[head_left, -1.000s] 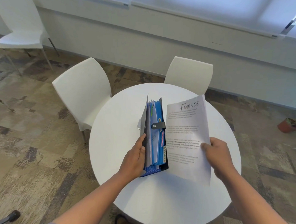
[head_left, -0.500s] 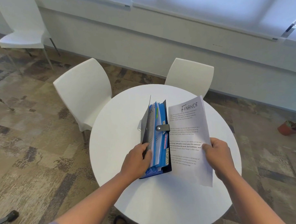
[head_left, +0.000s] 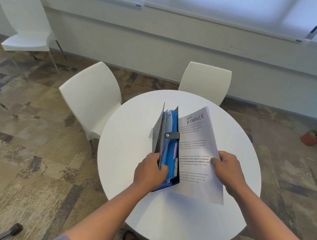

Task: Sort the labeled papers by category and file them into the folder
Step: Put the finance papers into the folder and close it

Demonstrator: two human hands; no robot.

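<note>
My left hand [head_left: 150, 171] is dug into the top of the dark-covered expanding folder with blue pockets [head_left: 170, 148], fingers curled in between the dividers and spreading them, thumb braced on the grey front flap. My right hand [head_left: 227, 168] is well apart from it, thumb pinching the near right edge of the white printed sheet headed FINANCE [head_left: 195, 154]. The sheet hangs just to the right of the folder, its left margin tucked behind the folder's back cover, its top leaning away from me.

The folder stands on its spine on the round white bench [head_left: 123, 153], fanned open, its snap strap [head_left: 171, 135] flopped across the top. A yellowish tab reading SPORTS [head_left: 176, 166] pokes up near my left fingers; the other tabs are too small for me to read, so I can't tell yet which pocket is finance.

This page is feather-light and floppy. Held by one edge it bows, so I'd guess it wants a grip nearer the middle of its long side, fed in bottom edge first. The pockets are thin, springy plastic, probably slick, and will likely close up unless I keep them pried apart.

Two white plastic chairs [head_left: 92, 104] sit beyond the bench.
</note>
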